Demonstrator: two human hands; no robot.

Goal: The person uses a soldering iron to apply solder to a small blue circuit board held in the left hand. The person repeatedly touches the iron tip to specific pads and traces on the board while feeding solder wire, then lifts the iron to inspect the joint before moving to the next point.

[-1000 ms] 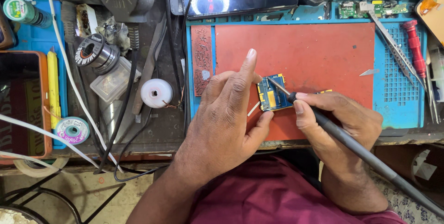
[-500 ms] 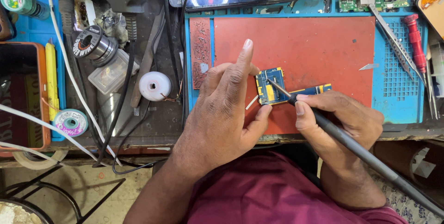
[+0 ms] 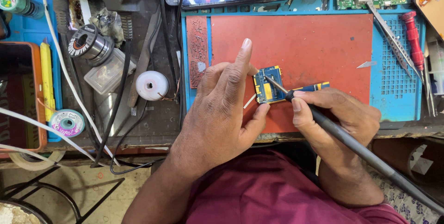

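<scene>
Head view: the right hand [image 3: 340,117] is clenched pen-style around a soldering iron [image 3: 323,124], its tip on the small blue circuit board [image 3: 267,84] just beyond the fingertips. The left hand [image 3: 222,108] pins the board's near edge against the red mat [image 3: 314,43]. A slip could bridge the gold pads or burn the thumb
</scene>
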